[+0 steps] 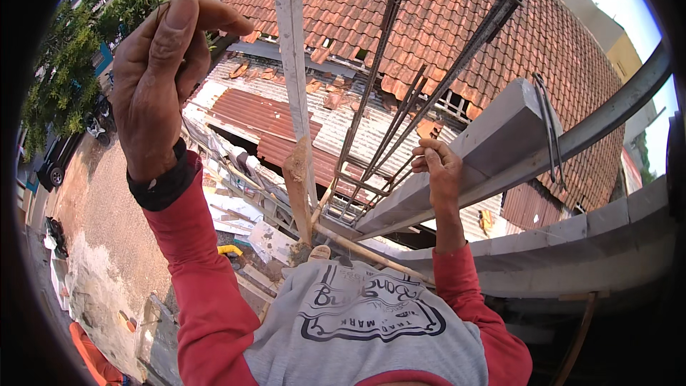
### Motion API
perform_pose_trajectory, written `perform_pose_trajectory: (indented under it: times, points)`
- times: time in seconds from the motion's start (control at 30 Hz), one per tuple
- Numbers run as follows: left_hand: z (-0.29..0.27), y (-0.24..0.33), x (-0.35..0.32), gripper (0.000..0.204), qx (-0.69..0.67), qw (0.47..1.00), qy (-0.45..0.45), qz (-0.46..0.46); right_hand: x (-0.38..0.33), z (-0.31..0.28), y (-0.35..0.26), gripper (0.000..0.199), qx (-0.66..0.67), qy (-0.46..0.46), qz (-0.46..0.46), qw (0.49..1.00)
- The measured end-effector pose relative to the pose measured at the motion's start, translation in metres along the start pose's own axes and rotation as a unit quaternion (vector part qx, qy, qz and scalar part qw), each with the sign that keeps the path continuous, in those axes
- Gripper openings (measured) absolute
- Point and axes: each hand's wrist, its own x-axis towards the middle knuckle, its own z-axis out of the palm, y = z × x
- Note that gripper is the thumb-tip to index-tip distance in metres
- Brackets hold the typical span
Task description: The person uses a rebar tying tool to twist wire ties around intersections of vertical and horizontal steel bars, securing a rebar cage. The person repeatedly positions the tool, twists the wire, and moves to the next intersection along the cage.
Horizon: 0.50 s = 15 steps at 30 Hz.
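My left hand (pixel 161 75) is raised high at the upper left, with a black band round its wrist. Its fingers are curled in with the thumb pressed over them; a thin dark strand seems to show by the thumb, too fine to name. Lower and to the right, my right hand (pixel 439 166) is closed in a pinch beside the steel rebar column (pixel 371 121). Whatever it pinches is too small to make out. Between my hands stands a pale upright wooden post (pixel 291 50), left of the rebar. A shorter brown board (pixel 296 182) leans against its foot.
A grey block wall (pixel 457 150) rises on the right, with a bent steel rod (pixel 549 132) hanging over it. A long metal channel (pixel 607 114) slants past it. Beyond lie a tiled roof (pixel 493 43) and rusty corrugated sheets (pixel 264 118). Far below left is a paved road (pixel 100 221).
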Motion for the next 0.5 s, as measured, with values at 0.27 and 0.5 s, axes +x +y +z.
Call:
perform_pose_trajectory:
  times: [0.27,0.5]
  points:
    - [-0.022,0.053,-0.133,0.049,0.064,0.995,0.029,-0.076,-0.020,0.000,0.022,0.023,0.020,-0.092,0.037,0.995]
    - [0.002,0.066,-0.190,0.051,-0.060,0.994,-0.032,-0.083,-0.033,-0.002,0.055,0.024,0.029,-0.147,0.111,0.983]
